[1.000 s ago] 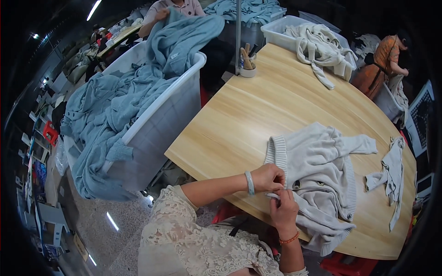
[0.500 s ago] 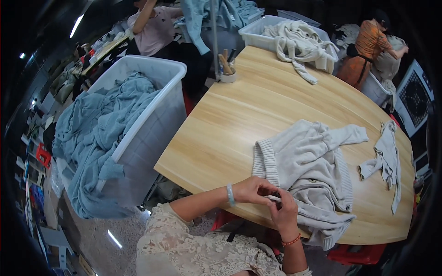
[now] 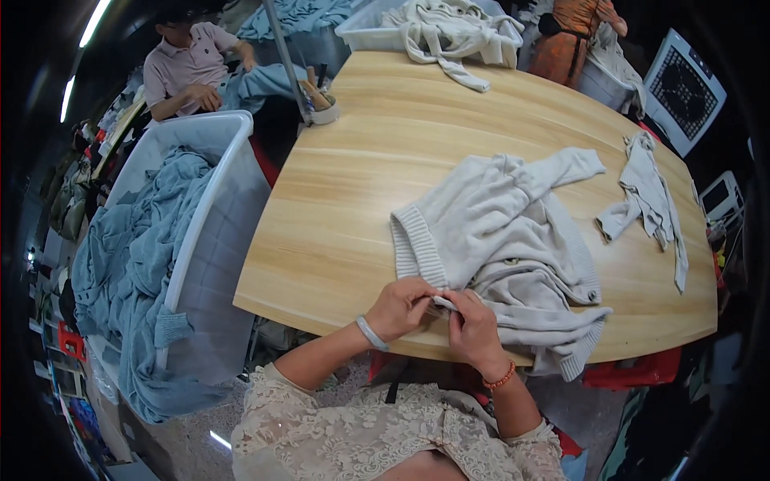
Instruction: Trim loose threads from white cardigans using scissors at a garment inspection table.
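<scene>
A light grey knitted cardigan (image 3: pixel 497 208) lies bunched on the wooden table (image 3: pixel 337 208), its wide ribbed hem toward the left and one sleeve stretched to the far right. A button shows near its right edge. At the near edge of the cardigan, my left hand (image 3: pixel 403 307) pinches a bit of the knit beside the hem. Close against it, my right hand (image 3: pixel 476 327) grips the same edge between thumb and fingers. A small pale strip of fabric shows between the fingertips; its exact shape is hidden.
A smaller grey knit piece (image 3: pixel 648 196) lies at the table's right. Left stands a white bin (image 3: pixel 216 240) heaped with blue knitwear (image 3: pixel 144 248). A cup of tools (image 3: pixel 323 111) sits by a pole at the far left edge. Another bin (image 3: pixel 373 36) holds grey knits; co-workers are beyond.
The view has shifted, so the table and cardigan appear higher and further left. Both hands still pinch the cardigan's edge, fingertips closer together. The co-worker at far left has lowered a raised arm.
</scene>
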Available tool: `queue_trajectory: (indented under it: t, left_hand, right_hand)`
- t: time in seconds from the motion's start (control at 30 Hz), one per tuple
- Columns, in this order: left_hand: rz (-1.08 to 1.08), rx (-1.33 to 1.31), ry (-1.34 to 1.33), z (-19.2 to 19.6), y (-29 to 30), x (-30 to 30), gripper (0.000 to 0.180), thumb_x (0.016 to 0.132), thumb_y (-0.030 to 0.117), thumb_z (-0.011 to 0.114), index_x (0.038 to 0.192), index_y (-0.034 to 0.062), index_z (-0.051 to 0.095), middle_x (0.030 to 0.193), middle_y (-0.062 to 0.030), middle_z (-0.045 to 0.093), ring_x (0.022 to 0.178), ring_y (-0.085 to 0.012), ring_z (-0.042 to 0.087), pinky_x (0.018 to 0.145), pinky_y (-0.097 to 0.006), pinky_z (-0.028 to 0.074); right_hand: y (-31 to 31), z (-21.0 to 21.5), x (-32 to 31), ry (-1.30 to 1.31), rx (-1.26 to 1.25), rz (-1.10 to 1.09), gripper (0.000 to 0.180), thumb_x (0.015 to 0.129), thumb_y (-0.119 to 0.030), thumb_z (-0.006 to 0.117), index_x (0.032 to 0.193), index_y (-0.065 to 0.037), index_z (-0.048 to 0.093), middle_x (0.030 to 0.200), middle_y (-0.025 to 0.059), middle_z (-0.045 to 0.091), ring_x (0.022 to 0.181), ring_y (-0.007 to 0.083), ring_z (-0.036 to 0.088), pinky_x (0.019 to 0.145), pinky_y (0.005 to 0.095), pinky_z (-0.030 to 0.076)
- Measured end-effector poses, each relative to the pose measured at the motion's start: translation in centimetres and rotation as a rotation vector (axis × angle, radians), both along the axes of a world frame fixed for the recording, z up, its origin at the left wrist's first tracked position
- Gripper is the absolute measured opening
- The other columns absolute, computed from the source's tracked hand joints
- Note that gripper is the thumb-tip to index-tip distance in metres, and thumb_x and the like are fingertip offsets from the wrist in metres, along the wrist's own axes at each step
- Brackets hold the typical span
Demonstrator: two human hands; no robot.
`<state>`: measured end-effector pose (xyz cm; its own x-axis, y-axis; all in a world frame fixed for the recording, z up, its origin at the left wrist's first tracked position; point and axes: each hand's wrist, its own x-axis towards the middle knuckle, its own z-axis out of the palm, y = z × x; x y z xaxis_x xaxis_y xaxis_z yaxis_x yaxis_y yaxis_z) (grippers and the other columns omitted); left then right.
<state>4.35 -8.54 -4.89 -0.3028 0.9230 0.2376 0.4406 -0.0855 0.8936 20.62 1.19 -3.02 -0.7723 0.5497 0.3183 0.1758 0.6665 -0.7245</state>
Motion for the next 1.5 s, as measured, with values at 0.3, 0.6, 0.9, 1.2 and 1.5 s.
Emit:
queue_trajectory:
  t: [0.3, 0.6, 0.9, 1.2, 1.5]
  left_hand:
    - [0.038, -0.101, -0.082, 0.9, 0.0, -2.9, 0.014, 0.082, -0.005, 0.059, 0.093, -0.0006, 0.066, 0.086, -0.0129, 0.063, 0.082, -0.024, 0.062, 0.074, -0.033, 0.05]
    - [-0.13, 0.137, 0.418, 2.6, 7.0, 1.8, 0.024, 0.079, -0.001, 0.06, 0.103, 0.0013, 0.063, 0.098, -0.0162, 0.062, 0.093, -0.0355, 0.058, 0.082, -0.042, 0.049]
    - [-0.25, -0.212, 0.164, 2.2, 8.0, 0.9, 0.012, 0.081, 0.01, 0.068, 0.086, -0.0002, 0.067, 0.073, -0.0152, 0.067, 0.062, -0.0271, 0.064, 0.059, -0.037, 0.05]
    - [-0.315, -0.376, -0.469, 2.1, 8.1, 0.0, 0.013, 0.089, 0.008, 0.069, 0.095, -0.0046, 0.071, 0.085, -0.0038, 0.071, 0.075, -0.0065, 0.062, 0.068, -0.021, 0.051]
    - [-0.53, -0.272, -0.166, 2.0, 6.7, -0.2, 0.037, 0.079, 0.003, 0.076, 0.113, -0.0041, 0.066, 0.104, -0.0084, 0.068, 0.094, -0.0156, 0.064, 0.087, -0.027, 0.05]
  right_hand:
    - [0.3, 1.6, 1.5, -0.144, 0.021, -0.033, 0.016, 0.086, -0.01, 0.065, 0.101, -0.004, 0.062, 0.088, 0.0136, 0.059, 0.074, 0.036, 0.063, 0.064, 0.0436, 0.05]
    - [-0.2, 1.3, 2.9, -0.391, 0.292, -0.22, 0.014, 0.094, -0.018, 0.057, 0.097, -0.006, 0.051, 0.089, 0.0137, 0.058, 0.064, 0.0315, 0.066, 0.057, 0.0411, 0.053]
    - [-0.2, 0.3, 3.3, -0.165, 0.067, -0.225, 0.022, 0.084, -0.005, 0.063, 0.104, -0.004, 0.055, 0.093, 0.0162, 0.061, 0.078, 0.0387, 0.063, 0.065, 0.0463, 0.051]
    - [0.4, 0.2, 2.7, -0.003, 0.143, -0.297, 0.033, 0.079, -0.004, 0.067, 0.11, -0.003, 0.055, 0.092, 0.0143, 0.063, 0.079, 0.0323, 0.066, 0.064, 0.0395, 0.054]
    - [0.7, -1.3, 3.3, -0.253, 0.2, -0.298, 0.031, 0.087, -0.02, 0.064, 0.108, -0.002, 0.05, 0.09, 0.0154, 0.057, 0.07, 0.0339, 0.065, 0.059, 0.0432, 0.054]
